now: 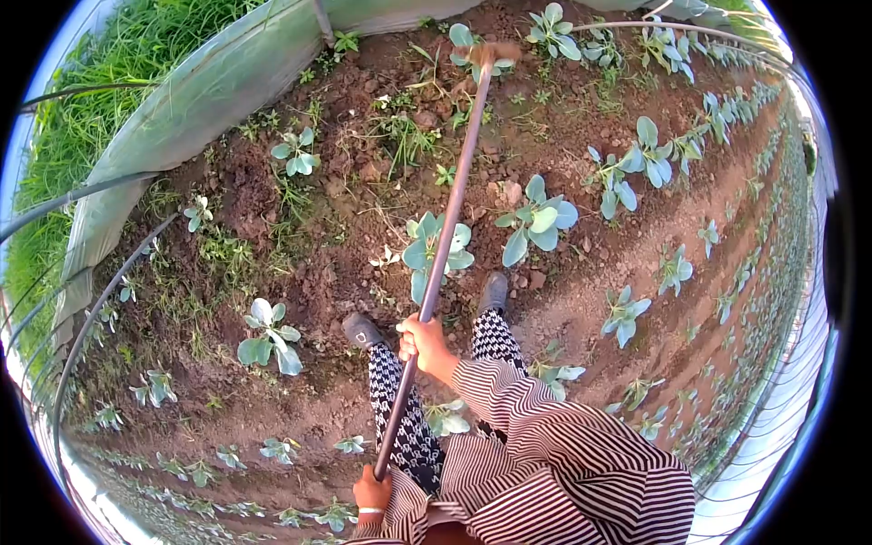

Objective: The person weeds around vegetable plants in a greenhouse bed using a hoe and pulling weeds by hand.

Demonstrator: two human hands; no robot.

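A long-handled hoe stretches from near my waist up to the far soil, its handle slanting to the right. My right hand is wrapped round the handle partway along, in front of my legs. Lower down, my left hand, with a pale band at the wrist, grips the handle's near end. The hoe's head is smeared by motion, so whether it touches the soil is unclear. Behind it, partly covered, is a leafy plant. Another broad-leaved plant lies under the handle's middle.
Just ahead of my shoes stand broad-leaved seedlings, with another plant at left. Small weeds grow in the brown soil. A plastic sheet wall and curved hoops border the left side. Plant rows stretch rightward.
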